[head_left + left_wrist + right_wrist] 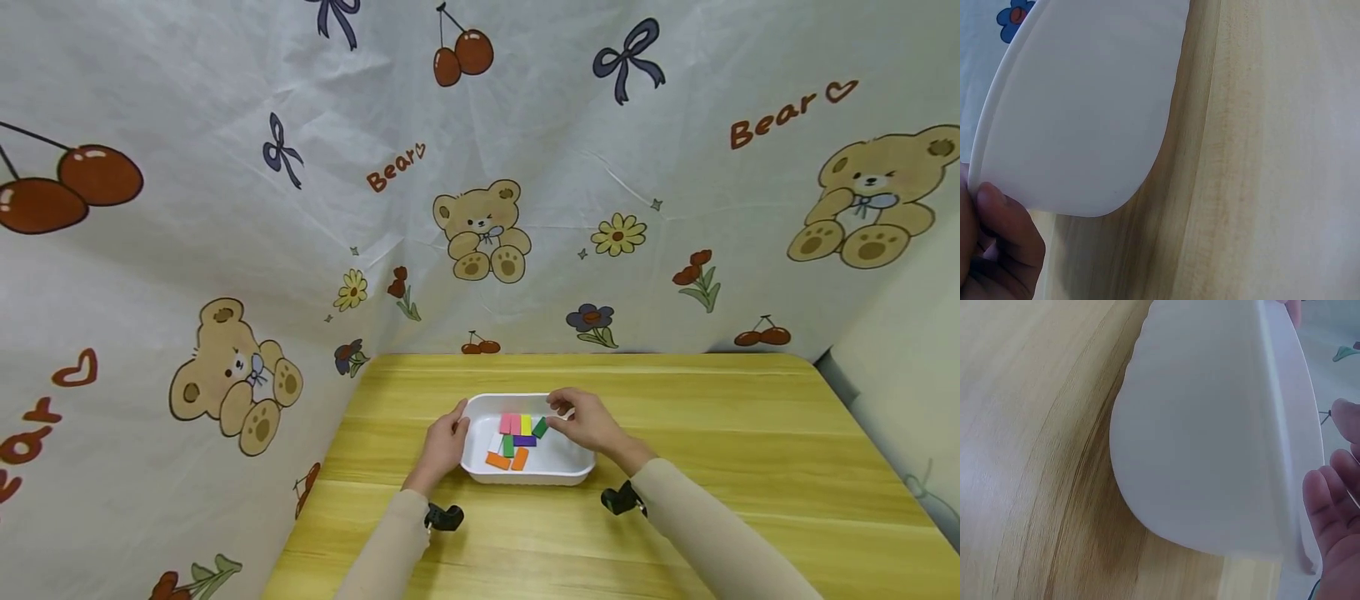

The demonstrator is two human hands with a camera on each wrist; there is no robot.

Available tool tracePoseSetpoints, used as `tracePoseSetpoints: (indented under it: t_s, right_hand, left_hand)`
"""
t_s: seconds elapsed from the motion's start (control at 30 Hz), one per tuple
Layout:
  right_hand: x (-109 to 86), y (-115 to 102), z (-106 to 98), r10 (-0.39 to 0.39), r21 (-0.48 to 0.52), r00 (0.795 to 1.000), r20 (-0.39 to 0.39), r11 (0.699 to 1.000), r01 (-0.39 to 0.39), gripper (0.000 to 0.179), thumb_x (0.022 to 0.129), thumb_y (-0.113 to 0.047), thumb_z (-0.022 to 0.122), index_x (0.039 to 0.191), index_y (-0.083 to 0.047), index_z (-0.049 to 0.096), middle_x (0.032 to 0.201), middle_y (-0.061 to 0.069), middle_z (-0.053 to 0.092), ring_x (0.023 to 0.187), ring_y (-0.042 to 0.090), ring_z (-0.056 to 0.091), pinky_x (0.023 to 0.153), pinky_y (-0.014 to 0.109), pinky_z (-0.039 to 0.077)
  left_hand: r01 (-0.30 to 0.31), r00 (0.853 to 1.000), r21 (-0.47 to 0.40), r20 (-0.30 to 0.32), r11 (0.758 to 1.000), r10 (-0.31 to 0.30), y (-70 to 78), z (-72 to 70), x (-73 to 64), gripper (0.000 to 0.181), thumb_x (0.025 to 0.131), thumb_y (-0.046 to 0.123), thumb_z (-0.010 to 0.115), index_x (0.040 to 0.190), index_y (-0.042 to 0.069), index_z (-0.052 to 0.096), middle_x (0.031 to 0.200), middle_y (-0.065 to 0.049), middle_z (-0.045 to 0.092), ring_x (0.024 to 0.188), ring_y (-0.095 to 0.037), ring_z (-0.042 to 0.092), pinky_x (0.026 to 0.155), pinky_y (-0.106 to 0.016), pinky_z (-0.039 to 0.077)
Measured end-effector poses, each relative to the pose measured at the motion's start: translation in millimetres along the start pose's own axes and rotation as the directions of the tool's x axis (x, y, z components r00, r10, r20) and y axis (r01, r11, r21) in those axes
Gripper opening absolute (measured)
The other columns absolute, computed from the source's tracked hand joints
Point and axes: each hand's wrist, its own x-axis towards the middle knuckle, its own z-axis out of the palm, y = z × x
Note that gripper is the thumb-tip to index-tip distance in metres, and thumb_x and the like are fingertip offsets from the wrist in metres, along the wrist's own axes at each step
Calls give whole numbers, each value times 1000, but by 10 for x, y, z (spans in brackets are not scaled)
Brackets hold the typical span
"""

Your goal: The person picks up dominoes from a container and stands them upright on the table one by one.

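Observation:
A white tray (525, 478) with rounded corners holds several small flat rectangular blocks in pink, yellow, purple, white, orange and green. My left hand (444, 446) grips the tray's left rim; in the left wrist view its curled thumb and fingers (1009, 228) pinch the edge. Over the tray's right side is my right hand (588, 423), fingers bent loosely and apart. Its thumb tip is right beside a tilted green block (540, 427). Seen from the right wrist, those fingers (1322, 500) are near the rim with nothing between them.
Beneath the tray is a wood-grain table (720, 500). A white cloth (555, 133) printed with bears, cherries and flowers hangs behind the table and along its left side. Black wrist devices (446, 517) hang below both sleeves.

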Motion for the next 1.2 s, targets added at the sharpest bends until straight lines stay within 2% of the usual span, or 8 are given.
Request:
tracePoseSetpoints:
  t_s: [0.13,0.2,0.37,0.5,0.63,0.87,1.03,1.2]
  right_hand:
    - [27,-21,39,17,-1,1000,12,1000,-17,35,92,-13,78,124,-2,68,115,15,69,101,23,62,89,40,58]
    - [43,-31,53,24,7,1000,19,1000,-24,36,92,-12,78,125,-1,67,116,15,69,102,23,62,91,42,57]
    - [74,-33,73,10,6,999,53,1000,-10,37,92,-12,77,126,-1,67,116,15,69,101,23,63,92,42,57]
    - [103,-39,80,-12,13,997,79,1000,11,39,92,-12,77,128,0,67,118,17,69,103,25,64,93,42,57]
    - [133,-41,88,-3,17,995,102,1000,1,41,93,-13,77,130,0,66,120,18,69,105,27,64,95,45,57]
    - [187,-35,129,27,-10,990,139,1000,-26,40,93,-11,76,130,-2,65,120,14,69,106,24,62,97,44,56]
    - [218,-42,171,16,-18,989,146,1000,-13,40,92,-10,78,128,0,66,118,15,70,104,25,63,96,46,56]
    - [248,-40,222,29,-87,987,155,996,-16,40,90,-10,80,127,-3,68,118,11,71,104,24,65,94,43,56]
  left_hand:
    - [-16,1000,15,-4,1000,16,-17,7,11,47,110,21,50,156,11,46,139,-21,64,103,-22,61,84,-34,54]
    - [-24,1000,17,-8,1000,24,-28,6,16,47,110,21,50,156,9,46,139,-21,63,103,-23,61,84,-34,54]
    - [-19,1000,20,-11,1000,20,-34,-1,24,47,110,21,51,156,11,47,125,-20,68,95,-22,59,78,-32,53]
    - [-14,1000,21,-13,1000,14,-28,-9,20,47,110,21,51,155,11,47,120,-19,69,93,-20,58,77,-31,53]
    - [-6,1000,18,-7,1000,6,-20,-3,21,47,110,22,51,156,11,46,114,-18,69,92,-20,58,77,-32,53]
    - [-8,1000,20,-8,1000,8,-34,10,30,47,110,22,50,156,10,47,118,-19,69,93,-20,59,76,-30,53]
    - [-9,1000,12,0,1000,9,-49,10,37,48,110,22,50,156,11,46,113,-17,69,89,-19,58,72,-28,52]
    - [-16,1000,9,0,1000,16,-59,13,42,47,110,22,50,156,10,46,108,-16,68,89,-20,58,74,-31,53]
